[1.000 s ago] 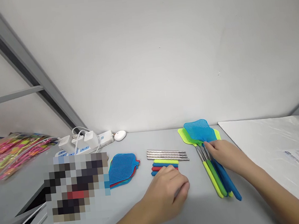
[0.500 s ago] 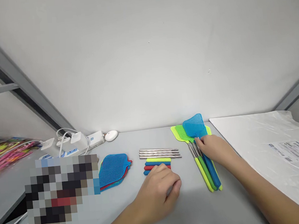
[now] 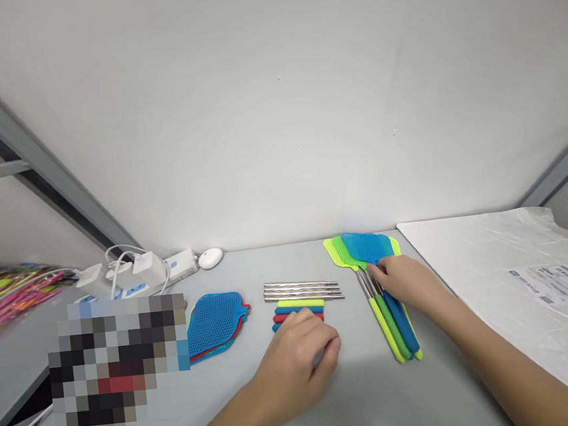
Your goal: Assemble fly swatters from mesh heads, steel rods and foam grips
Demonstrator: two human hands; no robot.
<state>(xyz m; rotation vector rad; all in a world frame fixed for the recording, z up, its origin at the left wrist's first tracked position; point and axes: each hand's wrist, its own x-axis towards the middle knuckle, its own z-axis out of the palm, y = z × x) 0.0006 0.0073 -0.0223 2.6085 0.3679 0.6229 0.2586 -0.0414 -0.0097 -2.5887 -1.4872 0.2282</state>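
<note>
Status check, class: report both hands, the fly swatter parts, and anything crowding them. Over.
Left hand curled on loose coloured handles. Right hand resting on assembled fly swatters. Metal rods just behind handles; swatter heads lie left.

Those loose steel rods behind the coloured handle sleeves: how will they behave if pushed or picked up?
The steel rods look thin, round and polished, so they would likely roll on the smooth table if nudged sideways. They are probably stiff and slippery under fingertips. Lying side by side and touching, one pushed rod may shift its neighbours. The left hand rests near the handle sleeves.
</note>
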